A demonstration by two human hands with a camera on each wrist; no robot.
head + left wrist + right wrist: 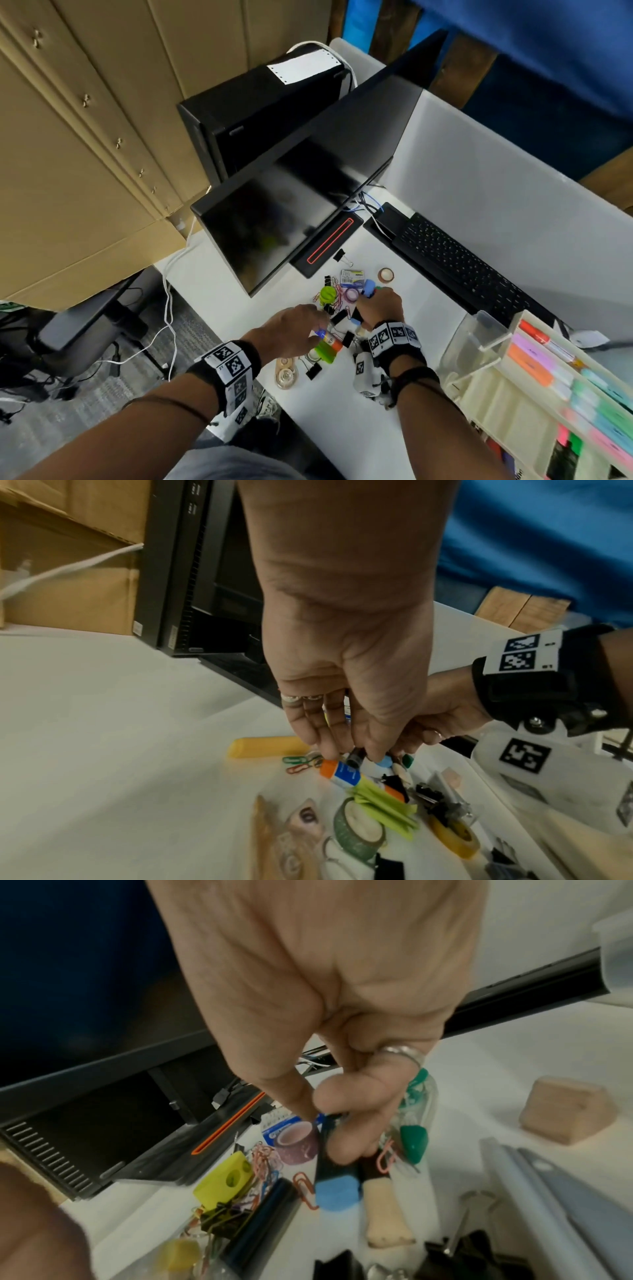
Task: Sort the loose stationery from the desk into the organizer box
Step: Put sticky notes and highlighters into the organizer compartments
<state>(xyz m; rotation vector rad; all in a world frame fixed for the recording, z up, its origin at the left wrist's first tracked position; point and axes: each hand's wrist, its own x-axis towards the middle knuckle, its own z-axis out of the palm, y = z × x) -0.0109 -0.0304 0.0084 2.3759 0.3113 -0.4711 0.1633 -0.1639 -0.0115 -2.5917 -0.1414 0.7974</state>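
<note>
Loose stationery lies piled on the white desk point(394, 428). My right hand point(371, 300) point(329, 1123) grips a bundle of markers: a black one with a blue cap point(337, 1194), a beige-tipped one point(380, 1213) and green-capped pens point(414, 1139). My left hand point(323, 330) point(352, 754) reaches down beside it, its fingertips and thumb pinching the end of a black marker point(354, 759) point(263, 1226). An orange-and-blue glue stick point(339, 773) and green sticky flags point(383, 804) lie just under it. The cream organizer box point(493, 407) stands at the right, with highlighters in it.
Paper clips point(267, 1158), binder clips point(313, 370), tape rolls point(359, 829), a staples box point(352, 277) and a yellow sharpener point(226, 1180) are scattered around. A monitor point(291, 205) stands behind the pile and a keyboard point(455, 260) to its right. A clear tray point(479, 342) adjoins the organizer.
</note>
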